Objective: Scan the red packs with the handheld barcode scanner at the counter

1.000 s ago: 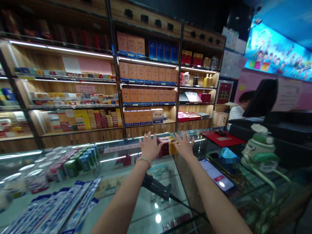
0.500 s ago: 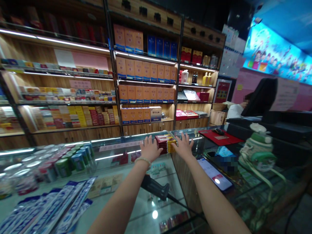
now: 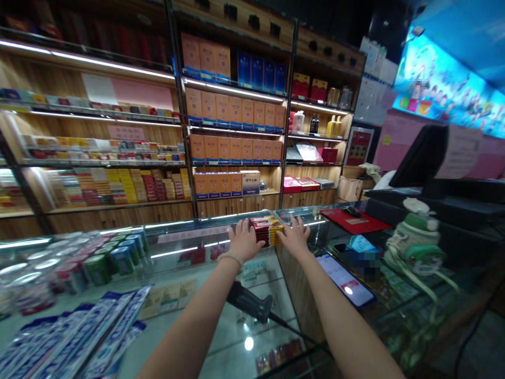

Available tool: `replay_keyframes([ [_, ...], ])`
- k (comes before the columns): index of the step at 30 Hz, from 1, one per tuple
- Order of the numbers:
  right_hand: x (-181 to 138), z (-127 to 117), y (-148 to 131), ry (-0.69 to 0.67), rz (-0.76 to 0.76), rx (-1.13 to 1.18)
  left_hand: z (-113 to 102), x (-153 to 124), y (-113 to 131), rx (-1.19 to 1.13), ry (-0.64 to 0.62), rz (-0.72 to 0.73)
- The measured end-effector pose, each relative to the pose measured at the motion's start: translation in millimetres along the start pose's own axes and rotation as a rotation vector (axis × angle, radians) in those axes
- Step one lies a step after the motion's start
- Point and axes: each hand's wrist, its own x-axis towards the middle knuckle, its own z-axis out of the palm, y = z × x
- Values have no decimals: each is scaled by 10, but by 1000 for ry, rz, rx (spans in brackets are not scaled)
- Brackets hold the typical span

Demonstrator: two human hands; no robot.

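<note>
On glass counter [image 3: 272, 276]: left hand [image 3: 242, 240], right hand [image 3: 295, 238] flank one pack stack [image 3: 268, 230], touching sides; both grips unclosed, fingers [image 3: 245, 225] splayed.

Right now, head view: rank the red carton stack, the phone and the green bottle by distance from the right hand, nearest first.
1. Red carton stack: touching the right hand, on the hand's left side.
2. Phone: lying flat to the hand's right, nearer the camera.
3. Green bottle: farther right again, well past the phone.
</note>
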Motion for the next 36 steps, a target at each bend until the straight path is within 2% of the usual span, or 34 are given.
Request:
replay_keyframes([
  [10, -8, -97, 12, 29, -1, -3, -98, -17, -20, 0, 25, 17],
  [17, -58, -169, -13, 35, 23, 35, -229, -85, -6, 8, 115, 14],
  [28, -30, -160, -27, 5, 79, 122, -185, -66, -47, 16, 194, -45],
  [36, 23, -117, -36, 69, 154, 271, -237, -88, -36, -46, 198, -99],
])
